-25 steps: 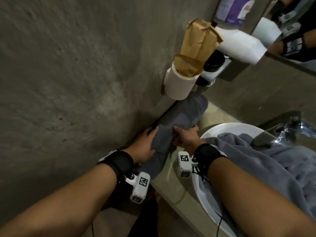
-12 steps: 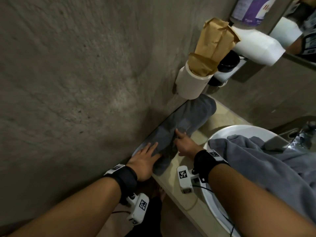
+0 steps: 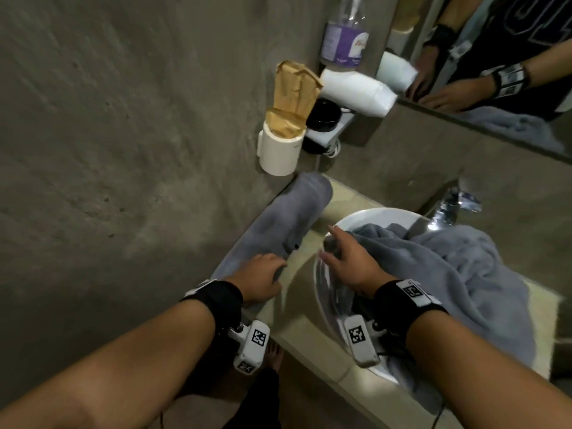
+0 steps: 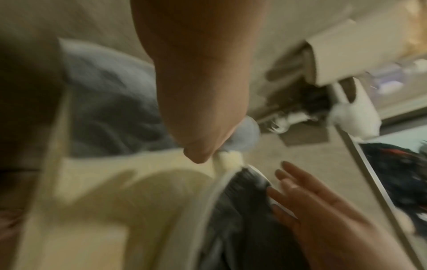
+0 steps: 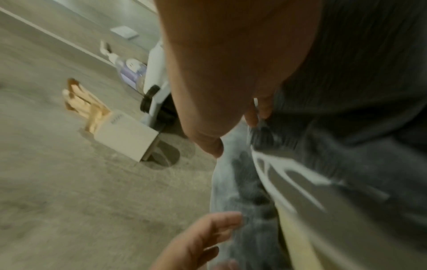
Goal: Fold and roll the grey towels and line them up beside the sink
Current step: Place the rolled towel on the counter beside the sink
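Observation:
A rolled grey towel [image 3: 284,221] lies on the beige counter [image 3: 297,308] against the concrete wall, left of the sink [image 3: 380,212]. My left hand [image 3: 275,269] rests on its near end with relaxed fingers. My right hand [image 3: 328,246] hovers at the sink's left rim, fingers spread and straight, touching the edge of a loose grey towel [image 3: 458,267] heaped in the basin. The blurred left wrist view shows the roll [image 4: 110,95] and the right hand's fingers [image 4: 289,184] at the rim. The right wrist view shows the roll [image 5: 240,182] beside the loose towel [image 5: 346,137].
A white cup holding a brown paper bag [image 3: 278,150] hangs on the wall just past the roll's far end. A white hair dryer [image 3: 356,91] and a purple-labelled bottle [image 3: 343,38] sit above. The faucet [image 3: 448,205] stands behind the basin, under a mirror [image 3: 495,57].
My right hand left the rolled towel and moved right to the loose towel in the sink. My left hand slid toward the roll's near end.

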Tool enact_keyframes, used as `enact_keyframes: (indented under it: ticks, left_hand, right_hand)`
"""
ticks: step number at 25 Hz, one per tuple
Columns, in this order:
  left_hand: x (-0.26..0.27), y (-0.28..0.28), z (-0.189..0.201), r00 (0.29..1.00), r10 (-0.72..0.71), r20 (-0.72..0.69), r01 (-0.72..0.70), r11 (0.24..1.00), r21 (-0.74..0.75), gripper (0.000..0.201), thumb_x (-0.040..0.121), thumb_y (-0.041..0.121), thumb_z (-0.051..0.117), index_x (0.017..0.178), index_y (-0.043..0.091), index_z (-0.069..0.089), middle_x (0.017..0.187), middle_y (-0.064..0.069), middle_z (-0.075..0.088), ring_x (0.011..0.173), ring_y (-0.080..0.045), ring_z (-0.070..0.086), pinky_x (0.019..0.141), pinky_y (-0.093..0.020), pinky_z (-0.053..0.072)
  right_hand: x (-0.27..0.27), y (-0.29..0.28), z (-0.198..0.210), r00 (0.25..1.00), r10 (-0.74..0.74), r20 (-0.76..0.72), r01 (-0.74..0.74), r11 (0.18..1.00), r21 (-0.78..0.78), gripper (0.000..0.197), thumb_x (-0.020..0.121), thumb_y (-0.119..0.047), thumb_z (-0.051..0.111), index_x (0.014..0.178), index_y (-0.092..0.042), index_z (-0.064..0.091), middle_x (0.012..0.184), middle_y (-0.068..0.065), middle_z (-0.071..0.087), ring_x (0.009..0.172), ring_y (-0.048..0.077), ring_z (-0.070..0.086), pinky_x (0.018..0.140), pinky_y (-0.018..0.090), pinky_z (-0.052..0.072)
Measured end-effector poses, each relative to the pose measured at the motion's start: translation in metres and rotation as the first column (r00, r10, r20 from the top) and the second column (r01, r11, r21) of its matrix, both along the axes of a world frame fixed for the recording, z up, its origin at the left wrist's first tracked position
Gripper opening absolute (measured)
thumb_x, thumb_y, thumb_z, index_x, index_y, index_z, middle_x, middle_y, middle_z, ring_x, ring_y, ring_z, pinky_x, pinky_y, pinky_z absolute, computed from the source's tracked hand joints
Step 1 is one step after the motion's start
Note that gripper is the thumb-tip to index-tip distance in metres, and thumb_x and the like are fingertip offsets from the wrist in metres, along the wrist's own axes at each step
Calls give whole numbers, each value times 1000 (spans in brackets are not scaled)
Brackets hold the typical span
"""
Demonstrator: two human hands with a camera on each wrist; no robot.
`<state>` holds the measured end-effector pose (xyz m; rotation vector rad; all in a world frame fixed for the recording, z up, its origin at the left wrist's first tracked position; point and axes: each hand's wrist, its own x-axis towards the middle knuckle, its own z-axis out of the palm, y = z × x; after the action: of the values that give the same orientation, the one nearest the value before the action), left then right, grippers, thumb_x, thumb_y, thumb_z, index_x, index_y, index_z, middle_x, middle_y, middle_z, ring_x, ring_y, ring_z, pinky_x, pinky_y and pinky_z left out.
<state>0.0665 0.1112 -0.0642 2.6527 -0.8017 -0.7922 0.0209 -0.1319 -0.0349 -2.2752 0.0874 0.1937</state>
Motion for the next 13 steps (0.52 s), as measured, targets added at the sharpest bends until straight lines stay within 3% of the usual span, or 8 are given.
enact_keyframes:
  ticks: [3, 6, 7, 10, 11, 13]
  left_hand:
    - [-16, -56, 17, 997, -75, -25, 71, 989, -127, 54, 90, 36, 62, 141, 25, 51, 143, -4, 53, 130, -25, 51, 107, -41, 43]
    - [-34, -103, 29, 984, -178, -29, 168, 962, -213, 55, 86, 31, 66, 139, 24, 52, 134, -8, 57, 121, -28, 57, 100, -37, 47]
    - [-40, -116, 32, 980, -194, -45, 180, 959, -219, 62, 86, 32, 67, 144, 24, 47, 138, -9, 55, 124, -29, 56, 103, -38, 47]
    - [-54, -146, 36, 974, -213, -74, 196, 962, -189, 86, 85, 42, 71, 156, 25, 27, 153, -9, 43, 136, -28, 47, 113, -40, 40]
    - [-57, -153, 35, 974, -216, -69, 201, 963, -180, 91, 84, 45, 73, 157, 24, 23, 155, -9, 41, 139, -28, 45, 114, -41, 39]
    - [-66, -166, 37, 974, -223, -47, 209, 957, -203, 96, 80, 48, 75, 157, 22, 24, 157, -7, 39, 141, -26, 42, 116, -40, 37]
  right_hand:
    - [-45, -49, 29, 989, 123, 82, -88, 934, -345, 60, 83, -35, 68, 141, -25, 55, 148, 5, 52, 139, 31, 43, 118, 48, 30]
    - [-93, -89, 46, 999, -1, -49, -30, 774, -632, 56, 86, -39, 64, 141, -37, 52, 155, -1, 41, 144, 30, 32, 114, 47, 23]
    - [-107, -102, 51, 998, -43, -37, 10, 771, -637, 48, 88, -36, 64, 135, -37, 58, 149, -1, 48, 139, 28, 38, 110, 45, 27]
    - [-132, -129, 66, 988, -119, 98, 149, 903, -402, 11, 87, -19, 70, 96, -24, 73, 107, 2, 71, 107, 27, 64, 94, 40, 47]
    - [-136, -132, 70, 982, -138, 132, 176, 918, -355, 6, 86, -16, 72, 88, -21, 72, 97, 1, 72, 98, 25, 66, 90, 40, 50]
    - [-147, -133, 76, 967, -180, 180, 230, 922, -313, 3, 86, -18, 75, 88, -18, 73, 92, -1, 73, 90, 18, 67, 86, 38, 52]
